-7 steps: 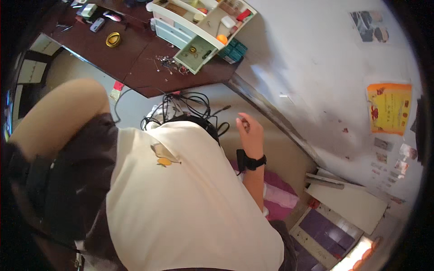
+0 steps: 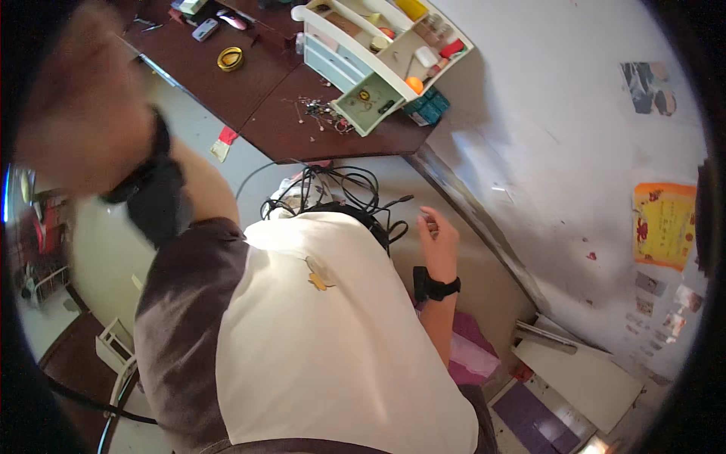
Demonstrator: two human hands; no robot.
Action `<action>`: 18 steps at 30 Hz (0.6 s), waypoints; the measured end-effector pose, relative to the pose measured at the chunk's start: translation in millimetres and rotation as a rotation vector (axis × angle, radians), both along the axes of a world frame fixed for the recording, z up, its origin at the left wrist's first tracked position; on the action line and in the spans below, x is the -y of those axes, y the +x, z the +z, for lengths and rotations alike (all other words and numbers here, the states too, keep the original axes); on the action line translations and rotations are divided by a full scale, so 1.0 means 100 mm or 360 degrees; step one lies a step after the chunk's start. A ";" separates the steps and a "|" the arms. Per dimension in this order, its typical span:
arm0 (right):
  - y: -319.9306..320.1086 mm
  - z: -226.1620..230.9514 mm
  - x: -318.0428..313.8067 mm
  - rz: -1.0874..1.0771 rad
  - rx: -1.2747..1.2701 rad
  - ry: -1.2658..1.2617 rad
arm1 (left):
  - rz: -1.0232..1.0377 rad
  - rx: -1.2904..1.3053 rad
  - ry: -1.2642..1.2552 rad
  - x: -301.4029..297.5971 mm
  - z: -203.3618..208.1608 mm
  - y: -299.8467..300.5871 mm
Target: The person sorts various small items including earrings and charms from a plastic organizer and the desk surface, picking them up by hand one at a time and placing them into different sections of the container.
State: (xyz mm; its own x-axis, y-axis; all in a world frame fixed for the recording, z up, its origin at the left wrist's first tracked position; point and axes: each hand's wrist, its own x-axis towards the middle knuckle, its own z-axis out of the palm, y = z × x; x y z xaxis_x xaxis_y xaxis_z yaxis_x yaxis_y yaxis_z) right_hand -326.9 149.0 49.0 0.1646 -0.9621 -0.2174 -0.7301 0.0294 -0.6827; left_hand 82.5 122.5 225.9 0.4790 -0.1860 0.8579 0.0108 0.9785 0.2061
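Observation:
My left hand (image 2: 83, 129) is raised close at the upper left, smeared by motion, so its fingers and anything in them cannot be made out. A black band with a dark box (image 2: 155, 197) is round that wrist. My right hand (image 2: 439, 234) hangs beside my body, fingers loosely bent with a gap at the thumb, and no held thing shows. A black wristband (image 2: 436, 284) circles that wrist. Nearest to this hand is a tangle of black cables (image 2: 355, 185) beyond my white shirt front (image 2: 325, 356).
A dark red-brown table (image 2: 261, 83) bears a white organizer (image 2: 393, 45) with a pulled-out green drawer (image 2: 368, 104), scattered jewellery (image 2: 327, 115) and a yellow tape roll (image 2: 230, 59). The wall (image 2: 529, 136) rises on the right, carrying an orange-yellow sheet (image 2: 664, 225). Boards (image 2: 582, 378) lie at lower right.
My left arm has swung up, bringing the hand into view at the upper left. The view has turned, so the table and wall shift rightward. My right hand keeps its bent pose.

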 end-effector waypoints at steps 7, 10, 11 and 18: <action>0.02 -0.02 0.05 0.0049 -0.0080 0.0047 | -0.0965 -0.0577 0.0968 0.27 -0.58 -0.67; 0.05 -0.05 0.05 0.0055 -0.0107 0.0012 | -0.1180 -0.0748 0.1352 0.14 -0.79 -0.95; 0.06 -0.06 0.04 0.0050 -0.0106 0.0020 | -0.1252 -0.0704 0.1446 0.10 -0.79 -1.01; 0.02 -0.13 -0.03 0.0047 -0.0128 -0.0015 | -0.1482 -0.0745 0.1530 -0.07 -0.85 -1.21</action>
